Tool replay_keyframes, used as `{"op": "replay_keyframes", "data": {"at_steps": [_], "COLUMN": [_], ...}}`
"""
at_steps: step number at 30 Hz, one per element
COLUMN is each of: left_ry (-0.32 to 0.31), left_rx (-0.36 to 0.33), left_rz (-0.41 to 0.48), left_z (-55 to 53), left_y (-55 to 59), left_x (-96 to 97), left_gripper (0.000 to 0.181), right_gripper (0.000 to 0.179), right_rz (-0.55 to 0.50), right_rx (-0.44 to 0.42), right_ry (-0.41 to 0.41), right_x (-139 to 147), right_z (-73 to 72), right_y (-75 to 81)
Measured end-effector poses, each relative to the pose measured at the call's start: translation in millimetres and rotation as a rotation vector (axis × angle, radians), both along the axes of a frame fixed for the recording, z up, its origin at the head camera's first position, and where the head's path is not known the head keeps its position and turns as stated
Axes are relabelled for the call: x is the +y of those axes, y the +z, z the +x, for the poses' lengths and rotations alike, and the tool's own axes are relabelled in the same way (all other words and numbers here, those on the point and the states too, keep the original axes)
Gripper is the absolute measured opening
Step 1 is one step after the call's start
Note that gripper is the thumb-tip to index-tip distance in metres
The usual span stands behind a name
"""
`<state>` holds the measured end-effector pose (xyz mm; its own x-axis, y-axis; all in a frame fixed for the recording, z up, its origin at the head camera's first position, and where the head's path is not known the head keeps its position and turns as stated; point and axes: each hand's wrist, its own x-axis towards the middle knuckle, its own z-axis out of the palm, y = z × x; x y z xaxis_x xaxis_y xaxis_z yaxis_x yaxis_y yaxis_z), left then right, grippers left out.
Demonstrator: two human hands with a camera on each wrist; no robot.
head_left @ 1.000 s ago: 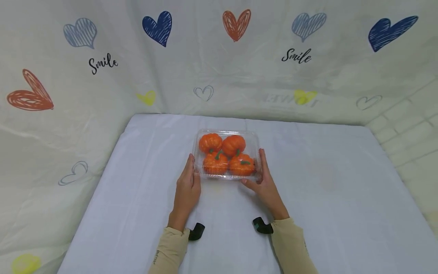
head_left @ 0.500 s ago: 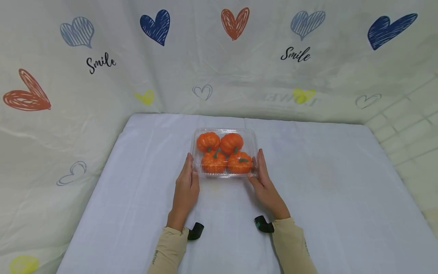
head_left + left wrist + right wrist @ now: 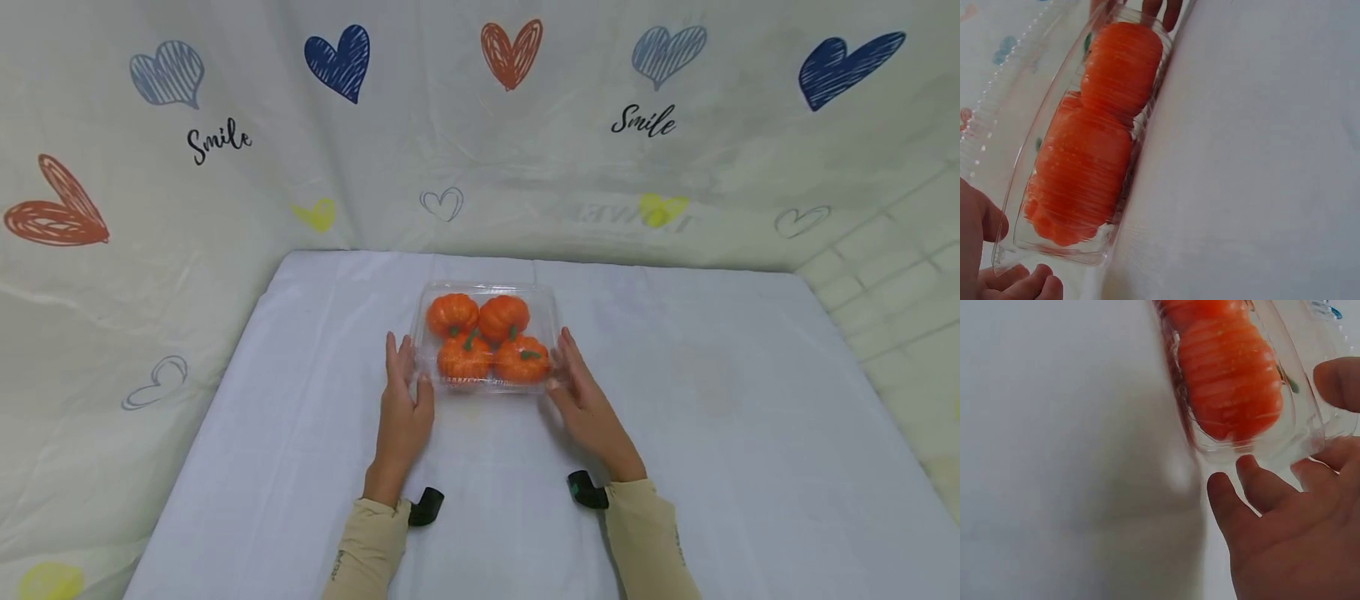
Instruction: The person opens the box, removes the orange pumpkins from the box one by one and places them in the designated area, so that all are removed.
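A clear plastic clamshell box holding several small orange pumpkins with green stems stands at the middle of the table, its lid down. My left hand is at the box's left side, fingers straight and spread a little. In the left wrist view, the thumb is by the rim and the fingertips lie just off the near corner. Along the right side, my right hand has its fingers extended. The right wrist view shows its fingertips close to the box end; contact is hard to tell.
A white cloth covers the table. Behind it hangs a pale curtain printed with hearts and "Smile". A dark wrist-worn piece shows at the left cuff, and a similar one at the right cuff.
The left fingers have spread and come away a little from the box's side. The right thumb has moved from the front edge to the right corner. The box stays in nearly the same place.
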<state>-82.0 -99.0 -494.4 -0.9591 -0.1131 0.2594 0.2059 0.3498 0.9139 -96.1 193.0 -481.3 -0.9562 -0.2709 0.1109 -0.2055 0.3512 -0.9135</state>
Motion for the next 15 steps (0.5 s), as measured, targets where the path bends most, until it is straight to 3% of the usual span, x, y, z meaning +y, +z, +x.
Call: {"op": "replay_keyframes", "data": {"at_steps": [2,5,15], "left_ry": [0.0,-0.008,-0.052], "left_rx": [-0.023,-0.068,-0.139], "left_rz": [0.059,0.065,-0.157], "left_z": [0.0,0.0,1.5], "left_y": [0.4,1.7,2.0], "left_x": [-0.1,0.0,-2.0], "left_gripper": [0.09,0.098,0.12], "right_gripper": [0.071,0.068,0.061], "right_rz": [-0.012,-0.026,-0.108], "right_rx": [0.022,0.063,0.127], "right_ry": [-0.023,-0.045,-0.098], "right_x": [1.3,3.2,3.2], "right_z": [1.5,3.2,4.1], "right_y": [2.1,5.3,21.2]}}
